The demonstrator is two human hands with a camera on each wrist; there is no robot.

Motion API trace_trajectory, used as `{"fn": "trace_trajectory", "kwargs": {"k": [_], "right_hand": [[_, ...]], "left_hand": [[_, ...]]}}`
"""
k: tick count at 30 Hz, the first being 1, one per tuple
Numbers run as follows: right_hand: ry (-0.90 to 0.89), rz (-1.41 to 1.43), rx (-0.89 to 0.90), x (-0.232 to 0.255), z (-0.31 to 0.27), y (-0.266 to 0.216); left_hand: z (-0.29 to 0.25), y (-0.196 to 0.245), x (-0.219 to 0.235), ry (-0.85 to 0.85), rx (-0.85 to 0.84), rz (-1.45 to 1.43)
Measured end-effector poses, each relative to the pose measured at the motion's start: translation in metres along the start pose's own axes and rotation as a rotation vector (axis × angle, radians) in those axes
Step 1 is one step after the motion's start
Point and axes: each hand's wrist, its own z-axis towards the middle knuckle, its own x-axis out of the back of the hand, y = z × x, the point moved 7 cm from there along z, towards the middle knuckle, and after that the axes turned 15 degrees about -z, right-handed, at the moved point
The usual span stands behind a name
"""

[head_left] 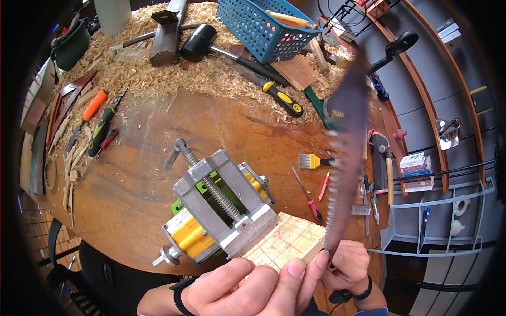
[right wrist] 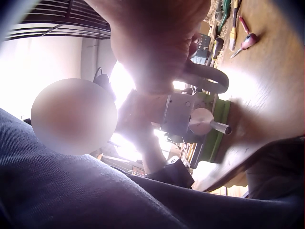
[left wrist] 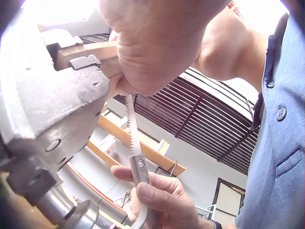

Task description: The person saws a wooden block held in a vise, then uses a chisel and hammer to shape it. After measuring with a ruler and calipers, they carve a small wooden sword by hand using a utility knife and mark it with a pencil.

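Note:
A pale wood block (head_left: 284, 238) marked with red grid lines is clamped in a grey and yellow bench vise (head_left: 213, 197). My left hand (head_left: 245, 289) grips the block's near end, its thumb on the edge. A toothed handsaw (head_left: 345, 158) rises blade-up beside the block's right end, teeth facing left and overlapping the corner. Below the block, my right hand (head_left: 349, 263) holds the saw. In the left wrist view, the fingers of that right hand (left wrist: 167, 193) wrap the saw's handle (left wrist: 138, 169). The right wrist view shows the handle's curved end (right wrist: 212, 78).
Wood shavings (head_left: 147, 73) cover the table's far side, around a black mallet (head_left: 199, 43) and a blue basket (head_left: 266, 29). A flat brush (head_left: 313, 161) and a red-handled tool (head_left: 314, 209) lie right of the vise. Knives and an orange-handled tool (head_left: 95, 105) lie left.

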Motion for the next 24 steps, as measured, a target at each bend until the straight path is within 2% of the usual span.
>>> {"fn": "trace_trajectory", "kwargs": {"k": [4, 7, 18, 21, 24], "right_hand": [[-0.028, -0.049, -0.005, 0.010, -0.003, -0.006], [-0.028, -0.043, -0.016, 0.017, -0.005, -0.010], [-0.112, 0.052, -0.150, 0.042, 0.001, -0.014], [-0.079, 0.054, -0.216, 0.056, 0.002, -0.016], [-0.114, 0.270, -0.492, 0.064, 0.003, -0.010]], "left_hand": [[-0.003, 0.005, -0.003, -0.127, -0.112, -0.002], [0.000, 0.005, -0.001, 0.049, 0.027, 0.075], [-0.003, 0.003, -0.001, 0.006, 0.008, 0.053], [-0.002, 0.002, 0.000, -0.004, 0.008, 0.018], [-0.005, 0.000, 0.000, 0.009, -0.027, -0.011]]}}
